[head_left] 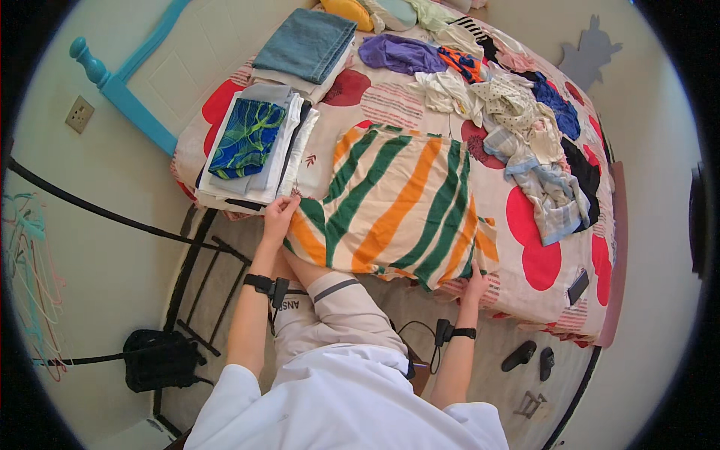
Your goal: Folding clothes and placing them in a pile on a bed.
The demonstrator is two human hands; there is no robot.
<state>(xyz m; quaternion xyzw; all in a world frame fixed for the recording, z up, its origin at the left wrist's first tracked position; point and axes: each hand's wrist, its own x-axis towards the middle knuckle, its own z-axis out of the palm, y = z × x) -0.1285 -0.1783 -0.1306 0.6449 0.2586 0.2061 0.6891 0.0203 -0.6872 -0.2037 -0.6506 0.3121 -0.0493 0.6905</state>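
Observation:
A shirt [390, 202] with cream, green and orange stripes lies spread over the near edge of the bed, directly in front of me. My left hand [280, 214] pinches its left edge, beside the folded stack. At the near right corner of the cloth, my right hand [475, 285] has its fingers closed on the fabric, and part of them is hidden. Between the two hands, the shirt's near edge hangs slightly over my lap. Both wrists wear black straps with small devices.
Left of the shirt are a folded stack topped by a blue-green patterned garment [247, 139] and folded jeans [306, 45]. Loose clothes [517, 112] heap at the far right. A phone [577, 286] rests near the bed's right edge. Slippers [519, 356] and a black backpack [161, 358] are below.

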